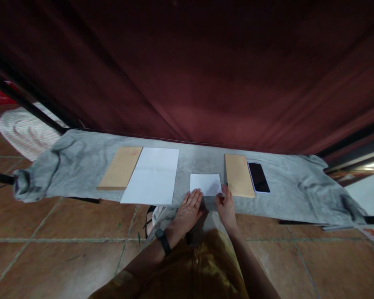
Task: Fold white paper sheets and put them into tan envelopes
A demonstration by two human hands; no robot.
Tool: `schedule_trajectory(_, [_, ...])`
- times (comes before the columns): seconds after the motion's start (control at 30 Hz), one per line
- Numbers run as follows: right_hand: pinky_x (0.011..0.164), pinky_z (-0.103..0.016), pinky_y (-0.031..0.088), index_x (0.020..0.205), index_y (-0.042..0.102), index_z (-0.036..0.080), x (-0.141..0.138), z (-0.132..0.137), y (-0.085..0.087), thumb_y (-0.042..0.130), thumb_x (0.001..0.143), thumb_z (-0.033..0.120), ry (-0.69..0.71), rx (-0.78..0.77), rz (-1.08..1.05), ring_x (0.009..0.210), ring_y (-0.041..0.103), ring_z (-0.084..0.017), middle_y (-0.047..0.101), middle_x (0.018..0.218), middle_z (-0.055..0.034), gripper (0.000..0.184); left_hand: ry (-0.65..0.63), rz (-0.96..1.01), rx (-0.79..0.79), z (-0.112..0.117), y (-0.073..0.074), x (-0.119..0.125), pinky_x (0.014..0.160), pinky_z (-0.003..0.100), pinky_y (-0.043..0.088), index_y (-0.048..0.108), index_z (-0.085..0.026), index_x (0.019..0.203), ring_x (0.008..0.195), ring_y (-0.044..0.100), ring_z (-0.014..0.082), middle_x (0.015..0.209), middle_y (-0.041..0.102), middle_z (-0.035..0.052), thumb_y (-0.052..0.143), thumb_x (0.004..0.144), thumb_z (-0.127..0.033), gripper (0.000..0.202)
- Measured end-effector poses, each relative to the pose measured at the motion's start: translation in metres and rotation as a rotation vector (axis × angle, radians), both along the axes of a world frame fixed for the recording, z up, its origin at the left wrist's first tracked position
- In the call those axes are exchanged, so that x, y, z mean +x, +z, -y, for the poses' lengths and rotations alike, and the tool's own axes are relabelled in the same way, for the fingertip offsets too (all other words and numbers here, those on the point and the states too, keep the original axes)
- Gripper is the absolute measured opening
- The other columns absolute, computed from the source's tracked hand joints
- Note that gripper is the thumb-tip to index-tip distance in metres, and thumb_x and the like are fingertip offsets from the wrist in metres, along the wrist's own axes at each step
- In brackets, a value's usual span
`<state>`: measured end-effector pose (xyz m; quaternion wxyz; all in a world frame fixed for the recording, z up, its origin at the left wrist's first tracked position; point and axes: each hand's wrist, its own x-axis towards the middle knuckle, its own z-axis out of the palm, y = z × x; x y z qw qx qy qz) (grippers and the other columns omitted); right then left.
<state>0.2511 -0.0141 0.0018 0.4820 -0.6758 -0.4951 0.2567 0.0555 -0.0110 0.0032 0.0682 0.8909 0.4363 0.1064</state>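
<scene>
A small folded white paper [205, 183] lies on a grey cloth [81, 162] spread over the floor. My left hand [188, 209] lies flat with fingers stretched out, its fingertips touching the paper's near left edge. My right hand [226, 207] sits at the paper's near right corner, fingers curled and pinching that corner. A black band is on my left wrist.
A large white sheet [152, 174] lies left of the small paper, partly over a brown envelope [120, 167]. Another brown envelope [238, 174] and a black phone [258, 177] lie to the right. A dark red curtain [205, 74] hangs behind. Tiled floor [50, 241] surrounds me.
</scene>
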Motion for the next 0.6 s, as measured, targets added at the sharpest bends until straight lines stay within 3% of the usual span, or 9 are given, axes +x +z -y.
schedule_trajectory(0.1, [0.101, -0.05, 0.053, 0.139, 0.056, 0.022, -0.006, 0.012, 0.007, 0.047, 0.101, 0.032, 0.096, 0.12, 0.422, 0.124, 0.06, -0.029, 0.056, 0.142, -0.0163, 0.041, -0.008, -0.015, 0.005, 0.0, 0.002, 0.0, 0.126, 0.049, 0.026, 0.032, -0.011, 0.157, 0.155, 0.025, 0.0272, 0.164, 0.035, 0.0169, 0.046, 0.099, -0.032, 0.063])
schedule_trajectory(0.2, [0.11, -0.051, 0.047, 0.137, 0.06, 0.022, -0.016, 0.015, 0.007, 0.042, 0.104, 0.027, 0.293, 0.181, 0.65, 0.135, 0.052, -0.029, 0.06, 0.142, -0.0123, 0.038, -0.021, -0.042, 0.001, -0.002, 0.005, 0.0, 0.126, 0.049, 0.025, 0.034, -0.009, 0.156, 0.155, 0.025, 0.0269, 0.164, 0.035, 0.0169, 0.045, 0.099, -0.028, 0.062])
schedule_trajectory(0.33, [0.118, -0.05, 0.038, 0.145, 0.055, 0.021, -0.021, 0.013, -0.002, 0.04, 0.106, 0.027, 0.438, 0.192, 0.79, 0.139, 0.05, -0.026, 0.059, 0.147, -0.0098, 0.043, -0.025, -0.071, -0.011, -0.002, 0.011, -0.007, 0.126, 0.048, 0.027, 0.037, -0.009, 0.154, 0.154, 0.028, 0.0258, 0.162, 0.039, 0.0167, 0.044, 0.101, -0.03, 0.058])
schedule_trajectory(0.5, [0.12, -0.049, 0.035, 0.151, 0.048, 0.02, -0.009, 0.017, -0.016, 0.039, 0.107, 0.028, 0.442, 0.183, 0.88, 0.143, 0.047, -0.025, 0.054, 0.152, -0.0095, 0.046, 0.004, -0.051, -0.002, 0.006, 0.023, -0.024, 0.125, 0.046, 0.029, 0.041, -0.01, 0.152, 0.152, 0.034, 0.0268, 0.16, 0.042, 0.0173, 0.048, 0.101, -0.042, 0.06])
schedule_trajectory(0.6, [0.12, -0.049, 0.035, 0.153, 0.046, 0.018, -0.004, 0.019, -0.021, 0.038, 0.107, 0.029, 0.437, 0.197, 0.91, 0.144, 0.045, -0.026, 0.052, 0.154, -0.0095, 0.048, 0.025, -0.011, 0.027, -0.005, 0.035, -0.048, 0.123, 0.045, 0.031, 0.045, -0.013, 0.15, 0.149, 0.04, 0.0263, 0.158, 0.047, 0.0156, 0.047, 0.101, -0.043, 0.057])
